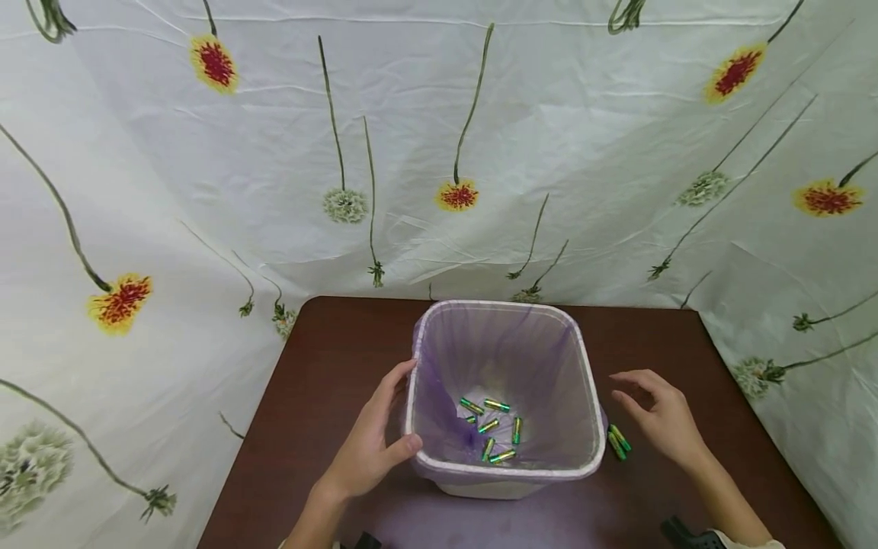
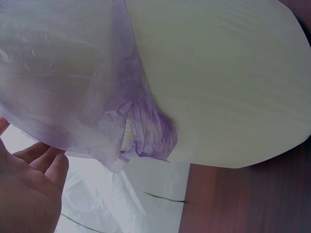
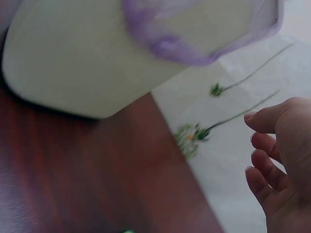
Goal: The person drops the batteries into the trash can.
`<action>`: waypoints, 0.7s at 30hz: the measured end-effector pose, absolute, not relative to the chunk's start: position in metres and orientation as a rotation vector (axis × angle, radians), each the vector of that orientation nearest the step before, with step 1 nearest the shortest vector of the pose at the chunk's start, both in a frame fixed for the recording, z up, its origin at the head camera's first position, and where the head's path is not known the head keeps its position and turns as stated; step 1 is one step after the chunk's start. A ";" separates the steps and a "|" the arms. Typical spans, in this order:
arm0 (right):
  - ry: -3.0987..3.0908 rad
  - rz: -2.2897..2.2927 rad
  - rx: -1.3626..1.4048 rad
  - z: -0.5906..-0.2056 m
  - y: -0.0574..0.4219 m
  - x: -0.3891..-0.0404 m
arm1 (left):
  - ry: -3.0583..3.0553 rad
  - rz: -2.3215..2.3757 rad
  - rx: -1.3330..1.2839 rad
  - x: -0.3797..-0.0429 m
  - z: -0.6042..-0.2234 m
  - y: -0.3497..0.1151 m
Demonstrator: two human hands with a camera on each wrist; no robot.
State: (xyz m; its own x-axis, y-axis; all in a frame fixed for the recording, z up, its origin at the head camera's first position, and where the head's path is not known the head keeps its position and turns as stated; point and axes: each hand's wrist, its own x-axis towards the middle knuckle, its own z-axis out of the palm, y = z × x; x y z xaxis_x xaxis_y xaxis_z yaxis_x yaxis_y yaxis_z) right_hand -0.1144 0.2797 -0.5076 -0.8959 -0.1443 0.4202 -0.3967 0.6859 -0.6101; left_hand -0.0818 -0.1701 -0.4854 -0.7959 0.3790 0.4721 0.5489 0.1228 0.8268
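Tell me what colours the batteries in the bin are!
The batteries are green and gold, clearest in the head view.

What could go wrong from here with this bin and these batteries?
The two loose batteries beside the bin might roll away if the right hand knocks them. With the left hand at the bin's rim, an uneven push could shift or tip it. The purple liner hangs bunched outside, so a finger could snag it and pull it out of place.

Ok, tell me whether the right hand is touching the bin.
Apart: the right wrist view shows floral cloth between the right hand and the bin.
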 end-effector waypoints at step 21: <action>-2.646 1.139 0.005 -0.595 0.300 -0.082 | -2.249 -1.738 -0.932 -0.081 -0.486 -0.170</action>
State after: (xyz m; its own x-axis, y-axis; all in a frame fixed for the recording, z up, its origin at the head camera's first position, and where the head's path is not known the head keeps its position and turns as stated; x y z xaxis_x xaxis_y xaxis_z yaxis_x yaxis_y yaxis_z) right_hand -0.0821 0.2996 -0.5948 -0.9661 0.0988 0.2385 -0.1054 0.6924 -0.7138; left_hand -0.0810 -0.1698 -0.4857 -0.7956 0.3788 0.4728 0.5531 0.1356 0.8220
